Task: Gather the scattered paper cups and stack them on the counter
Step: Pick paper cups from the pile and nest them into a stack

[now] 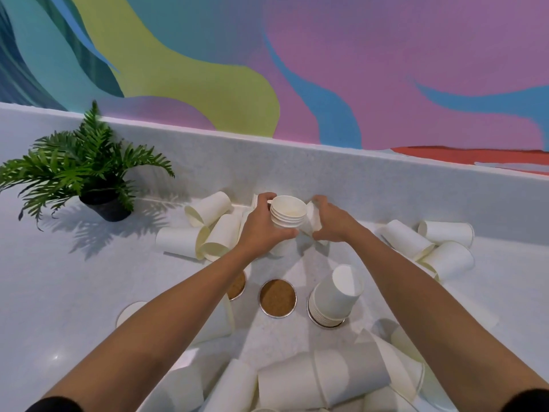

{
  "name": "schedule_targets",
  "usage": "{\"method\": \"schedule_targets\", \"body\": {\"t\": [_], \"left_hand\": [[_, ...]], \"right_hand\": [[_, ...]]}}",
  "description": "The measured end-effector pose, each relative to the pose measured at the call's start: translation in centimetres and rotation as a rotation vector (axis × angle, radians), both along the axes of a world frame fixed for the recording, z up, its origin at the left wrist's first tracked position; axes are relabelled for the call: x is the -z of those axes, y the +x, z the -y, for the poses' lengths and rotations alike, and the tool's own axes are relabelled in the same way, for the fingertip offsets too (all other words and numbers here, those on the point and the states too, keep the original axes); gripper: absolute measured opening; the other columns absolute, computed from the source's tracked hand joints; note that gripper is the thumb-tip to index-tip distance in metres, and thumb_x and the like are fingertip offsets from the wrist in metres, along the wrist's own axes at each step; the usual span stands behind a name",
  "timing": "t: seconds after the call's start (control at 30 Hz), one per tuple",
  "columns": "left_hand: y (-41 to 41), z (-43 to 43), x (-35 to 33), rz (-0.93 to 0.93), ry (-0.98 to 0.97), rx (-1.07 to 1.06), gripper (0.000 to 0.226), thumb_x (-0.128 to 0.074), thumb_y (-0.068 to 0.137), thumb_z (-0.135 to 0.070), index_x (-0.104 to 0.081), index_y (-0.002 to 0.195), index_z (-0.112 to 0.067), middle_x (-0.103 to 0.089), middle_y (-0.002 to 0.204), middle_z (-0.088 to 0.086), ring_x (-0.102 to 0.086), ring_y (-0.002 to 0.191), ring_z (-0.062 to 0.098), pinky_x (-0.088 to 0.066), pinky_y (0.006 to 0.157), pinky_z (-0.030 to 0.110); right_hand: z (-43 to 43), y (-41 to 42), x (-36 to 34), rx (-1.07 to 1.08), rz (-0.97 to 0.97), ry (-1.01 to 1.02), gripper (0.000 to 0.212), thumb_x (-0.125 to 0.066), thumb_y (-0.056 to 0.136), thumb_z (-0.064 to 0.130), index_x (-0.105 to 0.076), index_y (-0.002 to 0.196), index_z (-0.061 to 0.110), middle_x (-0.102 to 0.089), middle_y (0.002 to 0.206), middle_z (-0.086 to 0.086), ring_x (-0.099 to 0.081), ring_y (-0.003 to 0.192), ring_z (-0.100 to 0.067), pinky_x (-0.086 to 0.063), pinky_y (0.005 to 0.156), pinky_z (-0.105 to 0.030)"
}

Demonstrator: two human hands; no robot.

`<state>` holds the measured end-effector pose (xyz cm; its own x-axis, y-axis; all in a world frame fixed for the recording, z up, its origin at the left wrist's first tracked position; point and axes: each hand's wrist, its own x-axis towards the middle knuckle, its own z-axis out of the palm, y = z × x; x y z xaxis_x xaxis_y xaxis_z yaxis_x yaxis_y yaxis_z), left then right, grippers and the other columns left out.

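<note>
Two hands work at the far side of the white bench [74, 292], close to its raised back edge. The left hand [261, 224] has its grip clenched around a short nested stack of paper cups [287, 215], mouths up, fingers behind and thumb in front. The right hand [329, 221], just beside that stack, has its grip closed on a single white cup [314, 217], tilted, with its side touching the stack.

Left of the left grip, three loose cups [205, 224] lie tipped on their sides in a cluster touching one another. Farther left stands a potted fern [86, 168], well apart from the grip. Right of the right grip, three more cups [430, 239] lie on their sides against the back edge.

Nearer the person than both grips, a cork coaster [278, 298] lies bare between the forearms; a second coaster [237, 285] is partly hidden under the left forearm. An inverted stack [335, 295] stands on a third disc, right of the bare coaster. Open bench surface lies directly below the grips, between them and the coasters. At the near edge a heap of fallen cups [320, 379] crowds the space beneath both arms.
</note>
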<state>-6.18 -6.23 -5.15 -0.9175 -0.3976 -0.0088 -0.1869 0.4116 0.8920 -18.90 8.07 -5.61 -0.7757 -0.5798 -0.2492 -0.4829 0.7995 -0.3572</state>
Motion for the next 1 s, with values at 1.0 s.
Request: {"method": "schedule_targets", "body": {"t": [1.0], "left_hand": [[4.3, -4.8, -8.0, -0.164, -0.082, 0.111, 0.094, -0.088, 0.064, -0.027, -0.029, 0.137, -0.02, -0.055, 0.125, 0.001, -0.058, 0.107, 0.021, -0.05, 0.083, 0.029]], "right_hand": [[-4.9, 10.3, -11.1, -0.053, 0.066, -0.507, 0.082, -0.064, 0.085, 0.048, -0.016, 0.15, 0.034, -0.025, 0.153, 0.001, -0.034, 0.135, -0.017, -0.032, 0.109, -0.033]]}}
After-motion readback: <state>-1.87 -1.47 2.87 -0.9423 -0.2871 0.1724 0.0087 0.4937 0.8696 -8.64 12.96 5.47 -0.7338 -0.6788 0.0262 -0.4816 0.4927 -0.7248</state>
